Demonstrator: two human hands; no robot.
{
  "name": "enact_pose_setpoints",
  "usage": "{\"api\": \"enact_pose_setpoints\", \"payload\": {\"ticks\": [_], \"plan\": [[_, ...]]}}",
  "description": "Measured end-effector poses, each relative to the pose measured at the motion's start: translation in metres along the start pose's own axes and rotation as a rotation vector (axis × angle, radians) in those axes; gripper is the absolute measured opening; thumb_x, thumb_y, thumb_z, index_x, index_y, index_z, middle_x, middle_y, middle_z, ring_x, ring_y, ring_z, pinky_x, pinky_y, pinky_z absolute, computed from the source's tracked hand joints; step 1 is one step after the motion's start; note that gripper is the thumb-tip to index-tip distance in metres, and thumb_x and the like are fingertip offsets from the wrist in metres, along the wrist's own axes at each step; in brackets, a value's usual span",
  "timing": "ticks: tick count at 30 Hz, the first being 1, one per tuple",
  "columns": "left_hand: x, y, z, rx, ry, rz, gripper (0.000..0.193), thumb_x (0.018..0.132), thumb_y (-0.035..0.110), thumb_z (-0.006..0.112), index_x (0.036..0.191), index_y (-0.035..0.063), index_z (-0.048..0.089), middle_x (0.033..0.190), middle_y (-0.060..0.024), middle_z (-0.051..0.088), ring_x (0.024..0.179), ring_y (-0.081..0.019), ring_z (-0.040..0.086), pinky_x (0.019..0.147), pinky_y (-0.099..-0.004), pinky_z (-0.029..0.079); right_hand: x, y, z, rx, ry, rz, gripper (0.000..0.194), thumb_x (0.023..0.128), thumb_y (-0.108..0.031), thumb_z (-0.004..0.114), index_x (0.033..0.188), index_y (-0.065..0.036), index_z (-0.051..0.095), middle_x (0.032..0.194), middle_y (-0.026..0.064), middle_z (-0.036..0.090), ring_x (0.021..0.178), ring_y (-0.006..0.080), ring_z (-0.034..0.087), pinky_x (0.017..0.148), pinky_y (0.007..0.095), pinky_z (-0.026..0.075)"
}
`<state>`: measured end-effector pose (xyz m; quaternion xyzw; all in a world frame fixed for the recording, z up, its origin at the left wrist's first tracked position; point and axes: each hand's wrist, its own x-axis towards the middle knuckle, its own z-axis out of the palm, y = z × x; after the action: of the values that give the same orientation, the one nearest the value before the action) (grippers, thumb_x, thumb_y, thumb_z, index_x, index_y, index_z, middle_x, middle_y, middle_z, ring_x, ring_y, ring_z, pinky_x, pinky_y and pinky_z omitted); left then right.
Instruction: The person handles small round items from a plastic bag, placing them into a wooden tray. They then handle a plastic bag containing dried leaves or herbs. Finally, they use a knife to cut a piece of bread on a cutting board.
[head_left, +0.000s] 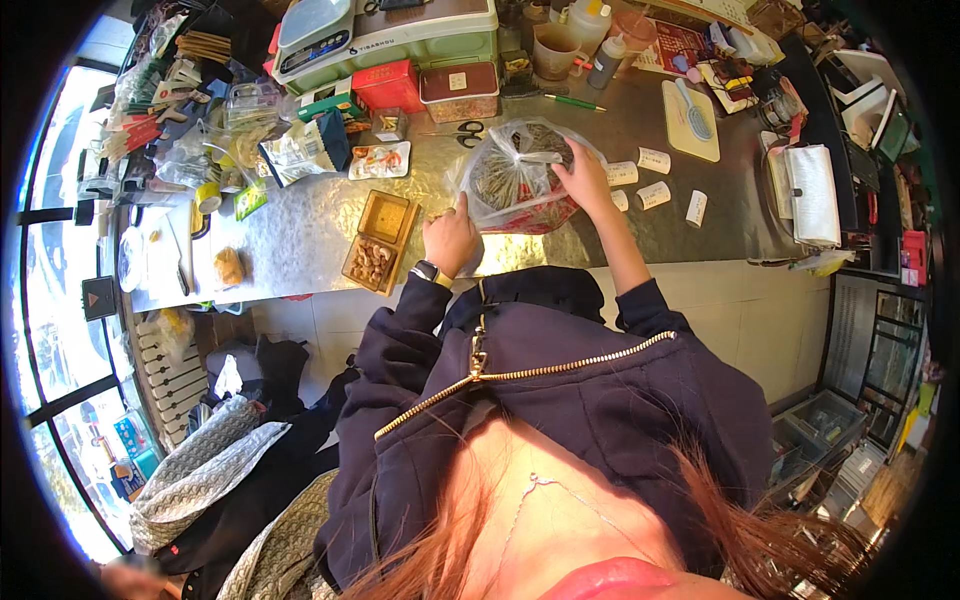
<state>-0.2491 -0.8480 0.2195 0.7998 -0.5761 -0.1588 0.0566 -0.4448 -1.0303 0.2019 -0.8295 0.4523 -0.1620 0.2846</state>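
Note:
A clear plastic bag (536, 217) sits on the metal worktop in front of me, its top gathered into a twist. Through the film I see thin, dry, brownish-green plant-like strands (491, 178), with something red lower down. My right hand (585, 178) grips the bag's right side, thumb on top and fingers behind it. At the left edge of the bag is my left hand (452, 238), index finger extended and the others curled; whether it pinches the film cannot be made out. Left of that hand stands a two-compartment box (410, 240) with cashews (371, 261) and yellowish granules (384, 219).
Black-handled scissors (471, 135) and a green pen (576, 103) lie behind the bag. Several printed paper slips (654, 195) are to its right, near a hairbrush (694, 112) on a cream board (706, 148). Boxes, packets and bottles crowd the back. Another person (135, 577) is at lower left.

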Motion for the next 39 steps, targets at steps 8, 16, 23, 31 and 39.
{"api": "enact_pose_setpoints", "payload": {"ticks": [8, 16, 23, 31, 39], "plan": [[0.039, 0.028, 0.010, 0.069, 0.344, 0.285, 0.057, 0.085, 0.028, 0.056, 0.136, 0.0103, 0.038, 0.131, -0.0151, 0.045, 0.119, -0.0305, 0.046, 0.092, -0.0512, 0.039, 0.016, -0.011, 0.070, -0.066, -0.036, -0.328, 0.067, 0.083, -0.036, 0.064, 0.137, -0.008, 0.035, 0.146, 0.0240, 0.022, 0.135, 0.0458, 0.018, 0.107, 0.0523, 0.026], [0.046, 0.032, 0.044, -0.060, 0.360, 0.263, 0.060, 0.086, 0.034, 0.053, 0.139, 0.0116, 0.035, 0.143, -0.0152, 0.032, 0.126, -0.0320, 0.037, 0.098, -0.0542, 0.032, 0.018, 0.022, 0.102, 0.153, 0.156, -0.459, 0.057, 0.082, -0.025, 0.065, 0.129, -0.008, 0.039, 0.145, 0.0221, 0.022, 0.135, 0.0462, 0.016, 0.106, 0.0556, 0.021], [0.048, 0.027, 0.042, -0.067, 0.300, 0.257, 0.060, 0.084, 0.032, 0.056, 0.137, 0.0116, 0.038, 0.139, -0.0145, 0.036, 0.125, -0.0312, 0.038, 0.098, -0.0507, 0.034, 0.020, -0.001, 0.072, -0.103, -0.021, -0.311, 0.053, 0.081, -0.033, 0.065, 0.124, -0.008, 0.047, 0.142, 0.0264, 0.025, 0.132, 0.0457, 0.024, 0.101, 0.0560, 0.032], [0.043, 0.028, 0.019, -0.162, 0.264, 0.252, 0.049, 0.082, 0.025, 0.060, 0.127, 0.0108, 0.047, 0.130, -0.0144, 0.044, 0.124, -0.0316, 0.039, 0.098, -0.0472, 0.034, 0.096, -0.051, 0.039, -0.764, -0.725, -0.039, 0.072, 0.066, -0.051, 0.073, 0.125, -0.013, 0.056, 0.147, 0.0201, 0.024, 0.131, 0.0407, 0.027, 0.096, 0.0583, 0.037], [0.021, 0.011, 0.027, -0.337, 0.408, 0.230, 0.037, 0.079, 0.011, 0.057, 0.117, 0.0066, 0.055, 0.129, -0.0171, 0.046, 0.123, -0.0328, 0.041, 0.099, -0.0445, 0.036, 0.105, -0.054, 0.040, -0.886, -0.838, -0.089, 0.077, 0.067, -0.061, 0.069, 0.127, -0.015, 0.055, 0.147, 0.0202, 0.027, 0.130, 0.0399, 0.032, 0.095, 0.0502, 0.041]]}}
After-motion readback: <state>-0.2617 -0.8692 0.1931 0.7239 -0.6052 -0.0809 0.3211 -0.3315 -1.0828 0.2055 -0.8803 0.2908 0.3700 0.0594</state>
